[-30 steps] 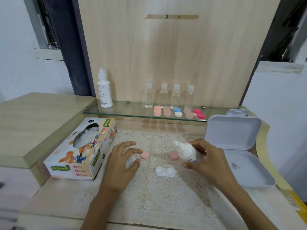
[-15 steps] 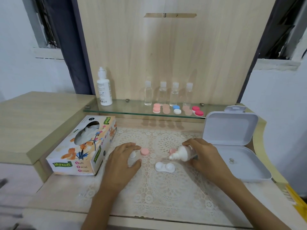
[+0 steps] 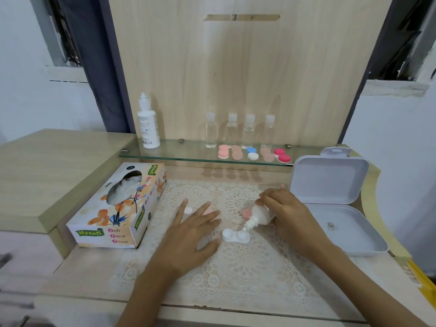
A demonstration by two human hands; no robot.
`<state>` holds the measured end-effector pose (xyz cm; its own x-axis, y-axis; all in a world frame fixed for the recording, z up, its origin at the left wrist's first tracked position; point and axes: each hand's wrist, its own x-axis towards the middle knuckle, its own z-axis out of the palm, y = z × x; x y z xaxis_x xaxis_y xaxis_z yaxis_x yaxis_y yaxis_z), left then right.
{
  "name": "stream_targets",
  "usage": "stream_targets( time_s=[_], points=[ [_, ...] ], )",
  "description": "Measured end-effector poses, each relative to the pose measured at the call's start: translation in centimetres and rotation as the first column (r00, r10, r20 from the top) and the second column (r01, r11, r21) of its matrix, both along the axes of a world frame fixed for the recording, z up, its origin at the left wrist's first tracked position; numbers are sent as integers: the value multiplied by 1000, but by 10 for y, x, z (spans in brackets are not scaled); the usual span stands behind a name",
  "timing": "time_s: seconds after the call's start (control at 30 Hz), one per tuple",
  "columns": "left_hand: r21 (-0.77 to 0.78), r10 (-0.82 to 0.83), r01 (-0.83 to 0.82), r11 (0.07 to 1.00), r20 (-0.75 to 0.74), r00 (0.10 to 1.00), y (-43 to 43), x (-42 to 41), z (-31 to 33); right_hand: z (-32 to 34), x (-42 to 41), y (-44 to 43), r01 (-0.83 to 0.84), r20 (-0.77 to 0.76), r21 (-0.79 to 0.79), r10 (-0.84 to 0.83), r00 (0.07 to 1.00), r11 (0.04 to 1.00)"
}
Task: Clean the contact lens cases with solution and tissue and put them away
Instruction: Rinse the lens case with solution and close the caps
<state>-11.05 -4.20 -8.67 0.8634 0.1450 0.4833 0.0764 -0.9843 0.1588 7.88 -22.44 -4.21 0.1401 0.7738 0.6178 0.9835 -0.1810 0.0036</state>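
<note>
My left hand is blurred at the fingers and covers most of a pink cap and a white cap. My right hand wraps the small solution bottle, hiding most of its body. A second pink cap sits half behind the bottle. Both my forearms are cut off at the bottom. Tall white bottle: label print too small to read. Small grey item in the open white box: can't identify. Yellow object by the tabletop's right edge: cropped.

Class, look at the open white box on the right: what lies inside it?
One small grey roundish item lies on the floor of the white box; what it is cannot be told. The right hand and its forearm cover the box's near left edge.
</note>
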Motion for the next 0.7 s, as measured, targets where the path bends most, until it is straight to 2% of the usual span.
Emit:
stream_targets(
  time_s=[0.33,0.7],
  points=[
    [20,182,-183,983,-269,946,-5,-2,3,-4,10,0,-7,54,7,6,999,1000],
    [18,206,-211,977,-321,924,-4,-1,3,-3,12,1,-38,103,26,35,994,999]
  ],
)
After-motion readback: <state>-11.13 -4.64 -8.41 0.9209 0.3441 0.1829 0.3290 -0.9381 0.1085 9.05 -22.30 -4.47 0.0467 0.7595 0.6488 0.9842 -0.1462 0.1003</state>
